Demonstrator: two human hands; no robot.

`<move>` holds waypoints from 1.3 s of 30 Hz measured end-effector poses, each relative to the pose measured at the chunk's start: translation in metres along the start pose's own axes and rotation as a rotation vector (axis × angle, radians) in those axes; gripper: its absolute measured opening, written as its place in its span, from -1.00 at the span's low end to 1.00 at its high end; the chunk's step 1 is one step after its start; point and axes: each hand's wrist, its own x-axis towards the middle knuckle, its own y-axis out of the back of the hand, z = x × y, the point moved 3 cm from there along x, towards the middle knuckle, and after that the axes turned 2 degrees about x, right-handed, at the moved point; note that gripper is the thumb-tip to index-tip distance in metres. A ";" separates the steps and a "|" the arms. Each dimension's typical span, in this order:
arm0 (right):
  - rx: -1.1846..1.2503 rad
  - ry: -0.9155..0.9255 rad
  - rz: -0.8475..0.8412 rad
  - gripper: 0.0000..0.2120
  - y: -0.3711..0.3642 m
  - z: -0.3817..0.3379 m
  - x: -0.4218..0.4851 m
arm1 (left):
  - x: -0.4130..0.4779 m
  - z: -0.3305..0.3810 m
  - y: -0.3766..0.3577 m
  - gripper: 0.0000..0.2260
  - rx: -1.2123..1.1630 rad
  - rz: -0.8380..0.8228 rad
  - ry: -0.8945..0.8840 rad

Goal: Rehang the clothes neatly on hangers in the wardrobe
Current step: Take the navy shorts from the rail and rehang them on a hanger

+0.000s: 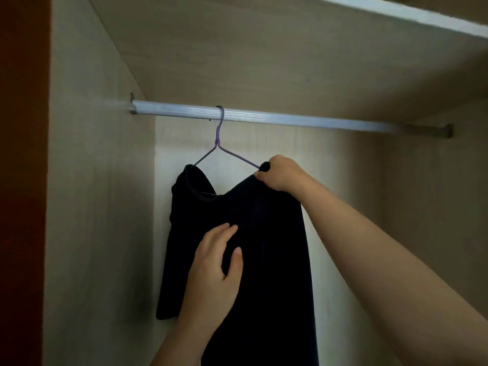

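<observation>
Wardrobe (100, 207): pale wood-grain walls and ceiling; the inside is dim, with a lighter back panel behind the garment.
Rail (264, 118): a ribbed silver bar running across the wardrobe from the left wall to a bracket on the right, sloping slightly down to the right in this view.
Hanger (219, 138): thin purple wire, its hook over the rail left of centre; both arms slope down from the twisted neck, the left one disappearing into the fabric, the right one running to the right hand.
Garment (264, 260): a dark, near-black piece of clothing draped on the hanger, hanging below the rail against the back panel; a rounded neckline shows near the top left, and a narrower part hangs down the left side.
Right hand (281, 175): raised to the right end of the hanger, fingers curled closed over the top edge of the fabric and the hanger end, with a small dark bulge showing just above the knuckles.
Right hand fingers (264, 178): tight together, pinching the cloth at the shoulder; the fabric falls straight down from beneath them.
Left hand (216, 265): lower, on the front of the garment near its middle, palm toward the cloth.
Left hand fingers (224, 231): extended and slightly spread, lying flat on the fabric; the thumb is set apart to the right, with a fold of cloth between thumb and fingers.
</observation>
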 end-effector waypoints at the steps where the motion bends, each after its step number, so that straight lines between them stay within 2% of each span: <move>1: 0.007 0.003 0.022 -0.68 -0.004 0.000 0.002 | 0.000 -0.002 0.005 -0.59 0.016 0.011 0.002; 6: 0.078 -0.002 0.199 -0.68 -0.003 -0.003 0.008 | 0.003 -0.013 0.024 -0.48 0.113 0.083 0.010; 9: 0.073 0.001 0.294 -0.68 0.008 -0.007 0.010 | 0.003 -0.018 0.027 -0.65 0.150 0.099 0.049; 15: 0.150 0.014 0.411 -0.71 0.030 0.013 -0.018 | -0.006 -0.020 0.027 -0.68 0.112 0.123 0.045; 17: 0.283 -0.016 0.413 -0.76 0.029 0.035 -0.035 | -0.010 -0.020 0.026 -0.70 0.085 0.146 0.036; 20: 0.481 -0.112 0.397 -0.71 0.024 0.071 -0.070 | -0.018 -0.018 0.017 -0.60 0.033 0.140 0.031; 28: 0.397 -0.245 0.269 -0.75 0.033 0.125 -0.178 | -0.032 -0.012 -0.014 -0.55 -0.013 0.086 -0.064; 31: 0.348 -0.337 0.218 -0.71 0.041 0.139 -0.228 | -0.040 -0.015 -0.026 -0.58 -0.002 0.020 -0.069; 35: 0.242 -0.440 0.177 -0.35 0.057 0.139 -0.290 | -0.057 -0.026 -0.051 -0.55 0.070 -0.170 -0.047; 36: 0.231 -0.470 0.176 -0.36 0.061 0.139 -0.306 | -0.064 -0.025 -0.058 -0.53 0.065 -0.246 -0.049; 39: 0.238 -0.558 0.182 -0.77 0.072 0.128 -0.355 | -0.089 -0.013 -0.074 -0.44 -0.066 -0.416 -0.054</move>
